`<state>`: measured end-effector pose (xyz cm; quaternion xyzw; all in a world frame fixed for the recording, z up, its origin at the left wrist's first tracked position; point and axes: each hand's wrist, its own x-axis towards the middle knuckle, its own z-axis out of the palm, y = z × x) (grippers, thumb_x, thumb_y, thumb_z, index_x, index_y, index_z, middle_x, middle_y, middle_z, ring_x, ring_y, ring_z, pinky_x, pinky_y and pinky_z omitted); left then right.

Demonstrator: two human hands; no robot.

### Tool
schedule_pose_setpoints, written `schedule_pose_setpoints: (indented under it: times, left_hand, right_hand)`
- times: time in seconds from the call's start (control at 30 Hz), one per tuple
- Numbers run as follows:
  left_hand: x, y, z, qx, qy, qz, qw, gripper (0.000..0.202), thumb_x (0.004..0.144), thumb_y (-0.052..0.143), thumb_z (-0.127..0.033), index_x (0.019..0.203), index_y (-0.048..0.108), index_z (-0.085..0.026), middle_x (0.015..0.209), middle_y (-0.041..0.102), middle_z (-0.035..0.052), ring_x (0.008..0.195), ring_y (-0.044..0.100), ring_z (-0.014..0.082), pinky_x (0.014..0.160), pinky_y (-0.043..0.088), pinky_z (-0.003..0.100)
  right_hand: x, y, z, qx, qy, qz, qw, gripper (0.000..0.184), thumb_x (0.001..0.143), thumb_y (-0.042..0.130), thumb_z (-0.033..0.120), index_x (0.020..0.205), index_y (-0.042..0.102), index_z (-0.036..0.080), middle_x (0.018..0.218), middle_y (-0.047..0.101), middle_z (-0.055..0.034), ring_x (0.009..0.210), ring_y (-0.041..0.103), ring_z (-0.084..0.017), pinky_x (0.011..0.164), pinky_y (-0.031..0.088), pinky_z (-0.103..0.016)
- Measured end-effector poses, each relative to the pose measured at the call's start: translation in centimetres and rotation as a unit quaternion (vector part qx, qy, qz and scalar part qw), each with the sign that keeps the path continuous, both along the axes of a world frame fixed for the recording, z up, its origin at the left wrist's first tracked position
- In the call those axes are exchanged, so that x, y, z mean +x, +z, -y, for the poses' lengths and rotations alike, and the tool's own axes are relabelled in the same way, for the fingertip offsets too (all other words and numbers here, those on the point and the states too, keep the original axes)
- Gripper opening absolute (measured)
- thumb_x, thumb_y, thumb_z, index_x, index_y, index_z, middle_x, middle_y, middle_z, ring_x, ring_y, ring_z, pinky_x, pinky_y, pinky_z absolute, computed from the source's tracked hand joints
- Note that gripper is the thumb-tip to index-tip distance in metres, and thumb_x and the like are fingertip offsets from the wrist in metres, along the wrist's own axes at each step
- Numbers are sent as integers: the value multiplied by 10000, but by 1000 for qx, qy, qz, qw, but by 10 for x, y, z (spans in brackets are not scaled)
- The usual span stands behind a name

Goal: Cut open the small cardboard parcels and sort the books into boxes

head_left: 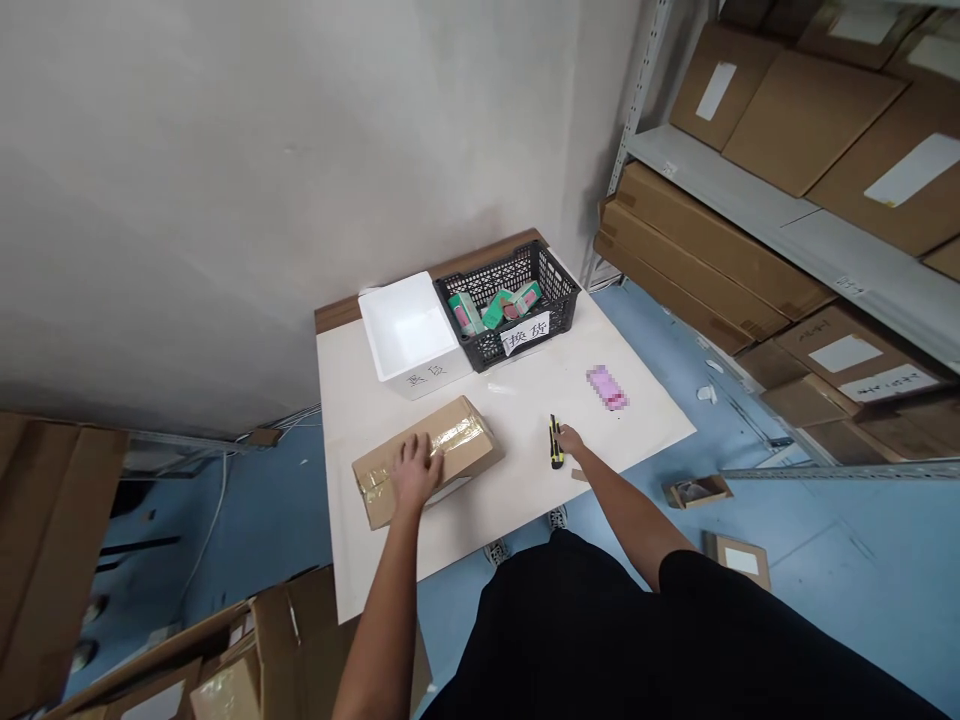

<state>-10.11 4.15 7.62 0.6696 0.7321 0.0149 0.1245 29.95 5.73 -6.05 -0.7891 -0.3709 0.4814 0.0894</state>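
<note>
A taped cardboard box [459, 432] lies at a slant on the white table [517, 500]. My left hand [415, 472] rests flat on its top with the fingers apart. To the right of the box, my right hand [570, 440] has its fingers closed at the side of a yellow and black utility knife [556, 445]. Whether the knife touches the tabletop I cannot tell. Beyond the right hand lies a small pink item [606, 388], blurred out. A small brown scrap [579, 475] sits by my right wrist.
At the table's back stand a white foam box [450, 368] and a black plastic basket [491, 350] holding several green and pink packs [466, 312]. Shelves [735, 185] with cartons flank the right. Open cartons [300, 640] are at lower left; small boxes [739, 560] lie on the floor.
</note>
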Motion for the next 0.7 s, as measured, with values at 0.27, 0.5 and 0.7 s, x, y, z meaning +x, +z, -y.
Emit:
schedule_pose_setpoints:
  times: [0.27, 0.5, 0.7]
  left_hand:
    - [-59, 5, -31, -79, -21, -26, 996, 1024, 869, 564, -773, 1695, 275, -240, 1763, 258, 121, 1619, 169, 434, 1267, 272, 577]
    - [-33, 5, -12, -28, 4, -72, 997, 922, 938, 515, -715, 1675, 303, -202, 1681, 411, 174, 1559, 310, 404, 1256, 267, 525]
    - [-36, 19, 2, -64, 29, -61, 996, 792, 1016, 337, -689, 1568, 463, -136, 1344, 690, 241, 1265, 633, 379, 1071, 451, 457]
  right_hand:
    - [1, 7, -14, 109, -25, 15, 994, 661, 989, 555, 355, 1609, 425, 165, 1564, 545, -171, 1432, 538, -287, 1180, 419, -365]
    - [-160, 34, 7, 196, 34, -181, 963, 742, 944, 661, 545, 1594, 417, 282, 1494, 612, -111, 1287, 645, -264, 1034, 534, -346]
    - [-196, 60, -21, 228, 23, -102, 968, 834, 830, 754, 604, 1513, 473, 216, 1477, 604, -137, 1323, 609, -282, 1057, 521, -333]
